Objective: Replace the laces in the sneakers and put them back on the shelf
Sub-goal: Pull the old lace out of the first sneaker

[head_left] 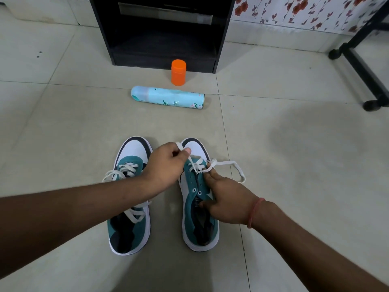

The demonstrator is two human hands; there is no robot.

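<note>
White lace (pixel 219 165) runs through only the toe eyelets of the right sneaker (pixel 200 199); we judge this one barely begun, while the left sneaker (pixel 129 194) looks laced. Our left hand (pixel 166 163) pinches one lace end, our right hand (pixel 225 199) steadies the tongue, fingertips holding the other strand. Both sneakers stand on the tiled floor (pixel 294 144), the black shelf (pixel 162 32) ahead.

I am sitting on the pale tiled floor (pixel 284 165) of what looks like a room in a home. At twelve o'clock stands a black shelf unit (pixel 162 32), at one o'clock floral wallpaper (pixel 305 11), at two o'clock a black furniture leg (pixel 362 66), perhaps a table's.
</note>
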